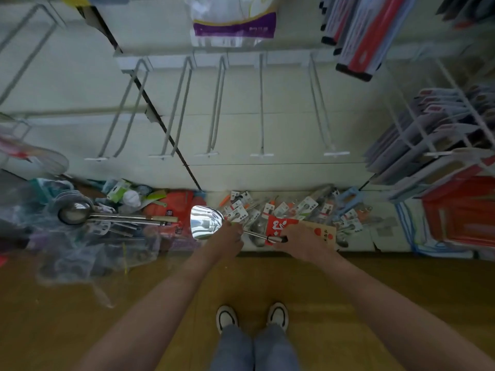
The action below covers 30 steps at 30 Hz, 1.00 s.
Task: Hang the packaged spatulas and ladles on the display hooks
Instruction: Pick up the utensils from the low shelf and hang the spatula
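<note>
A shiny steel spatula (205, 223) with a red card label (278, 226) is held low over the bottom shelf. My left hand (227, 238) grips its shaft just behind the blade. My right hand (300, 241) grips the handle end at the red label. Under both hands lies a heap of packaged utensils (289, 210) with white and red tags. Steel ladles (77, 212) lie to the left in clear wrapping. Several bare white display hooks (261, 108) jut out of the panel above.
Packaged goods (439, 145) hang on hooks at the right, with red packs (460, 210) below them. A purple-banded bag (233, 22) hangs at the top. Plastic-wrapped items (80, 250) pile up on the floor at the left. My shoes (251, 317) stand on the wooden floor.
</note>
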Tool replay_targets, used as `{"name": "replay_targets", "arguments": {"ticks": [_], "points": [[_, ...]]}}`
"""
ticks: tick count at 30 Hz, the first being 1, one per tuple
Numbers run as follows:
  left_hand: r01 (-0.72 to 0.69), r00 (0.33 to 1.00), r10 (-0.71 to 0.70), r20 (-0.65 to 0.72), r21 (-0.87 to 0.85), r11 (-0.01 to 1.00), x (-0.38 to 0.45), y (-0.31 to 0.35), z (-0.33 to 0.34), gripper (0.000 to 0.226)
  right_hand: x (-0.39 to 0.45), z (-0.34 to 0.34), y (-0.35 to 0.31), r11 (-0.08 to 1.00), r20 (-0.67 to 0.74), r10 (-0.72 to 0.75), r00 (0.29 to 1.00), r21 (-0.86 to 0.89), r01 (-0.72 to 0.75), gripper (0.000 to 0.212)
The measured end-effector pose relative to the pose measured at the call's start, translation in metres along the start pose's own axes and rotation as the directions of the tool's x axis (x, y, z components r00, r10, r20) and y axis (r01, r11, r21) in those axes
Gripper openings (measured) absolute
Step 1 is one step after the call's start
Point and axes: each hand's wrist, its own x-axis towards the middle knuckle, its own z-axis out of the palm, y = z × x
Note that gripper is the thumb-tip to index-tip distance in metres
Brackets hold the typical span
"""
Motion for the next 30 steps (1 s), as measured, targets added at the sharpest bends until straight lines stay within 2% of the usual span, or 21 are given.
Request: {"name": "replay_targets", "arguments": {"ticks": [3, 7, 11, 14, 18, 23, 26, 30], "points": [[0.005, 1.000, -0.005, -0.009, -0.006, 1.000, 0.017, -0.008, 0.019, 0.044, 0.017, 0.015, 0.008, 0.999, -0.018, 0.017, 1.000, -0.031, -0.018, 0.035], [0.058, 0.994, -0.063, -0.087, -0.059, 0.997, 0.067, -0.017, 0.043, 0.051, 0.066, 0.043, 0.019, 0.996, -0.042, 0.072, 0.996, -0.041, -0.074, 0.032], [0.064, 0.990, -0.077, -0.118, -0.111, 0.992, 0.111, -0.028, 0.075, 0.054, 0.108, 0.075, 0.033, 0.998, -0.096, 0.058, 0.994, -0.018, -0.060, 0.032], [0.049, 0.986, -0.073, -0.152, -0.156, 0.987, 0.143, -0.045, 0.103, 0.051, 0.142, 0.103, 0.041, 0.999, -0.141, 0.048, 0.989, 0.026, -0.045, 0.030], [0.013, 0.978, -0.070, -0.198, -0.274, 0.962, 0.189, -0.069, 0.141, 0.040, 0.187, 0.140, 0.053, 0.993, -0.195, 0.057, 0.979, 0.110, -0.036, 0.038], [-0.002, 0.972, -0.083, -0.222, -0.356, 0.934, 0.235, -0.091, 0.179, 0.041, 0.237, 0.183, 0.068, 0.992, -0.238, 0.060, 0.969, 0.122, -0.031, 0.035], [0.037, 0.945, -0.200, -0.257, -0.525, 0.850, 0.257, -0.100, 0.196, 0.030, 0.263, 0.207, 0.076, 0.989, -0.234, 0.041, 0.971, 0.149, -0.005, 0.030], [0.066, 0.903, -0.349, -0.253, -0.719, 0.691, 0.294, -0.117, 0.220, 0.037, 0.301, 0.234, 0.081, 0.988, -0.316, -0.020, 0.948, 0.141, 0.068, 0.029]]}}
